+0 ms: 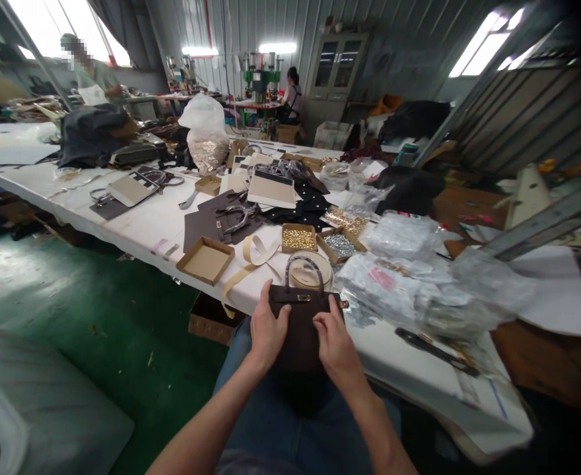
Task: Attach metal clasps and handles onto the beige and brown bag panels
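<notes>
I hold a small dark brown handbag [301, 315] upright on my lap at the near edge of the white table [142, 224]. It has a looped handle and a gold clasp on its front strap. My left hand [267, 326] grips the bag's left side, thumb up by the top edge. On the bag's right front lies my right hand [337, 343], fingers curled onto it near the strap. Both hands are closed on the bag.
An empty cardboard tray [205, 260], a box of gold hardware [298, 238], a box of silver parts [339, 245], beige straps [251, 260] and plastic bags [404, 277] crowd the table. A dark tool [434, 349] lies to the right. Two people work at the far tables.
</notes>
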Demonstrator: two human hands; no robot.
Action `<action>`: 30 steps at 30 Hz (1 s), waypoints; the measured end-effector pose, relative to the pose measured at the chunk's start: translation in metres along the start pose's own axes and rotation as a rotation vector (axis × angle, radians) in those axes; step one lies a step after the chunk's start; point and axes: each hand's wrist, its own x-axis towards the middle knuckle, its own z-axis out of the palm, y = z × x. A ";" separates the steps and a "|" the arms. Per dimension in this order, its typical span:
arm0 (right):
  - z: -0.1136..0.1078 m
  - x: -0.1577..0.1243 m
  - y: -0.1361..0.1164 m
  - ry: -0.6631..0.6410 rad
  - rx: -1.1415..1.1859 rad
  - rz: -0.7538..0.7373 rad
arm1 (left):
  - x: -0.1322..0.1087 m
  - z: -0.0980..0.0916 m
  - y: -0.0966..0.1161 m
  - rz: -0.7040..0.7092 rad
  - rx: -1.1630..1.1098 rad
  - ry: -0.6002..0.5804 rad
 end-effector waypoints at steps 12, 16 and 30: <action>0.008 0.024 -0.008 0.267 0.545 0.348 | 0.012 -0.001 -0.007 -0.043 0.037 -0.201; 0.001 0.037 -0.024 0.382 0.296 0.195 | 0.013 0.002 -0.005 -0.036 0.044 -0.229; -0.040 0.051 0.031 0.017 0.204 0.068 | 0.010 -0.004 -0.007 0.011 -0.277 -0.129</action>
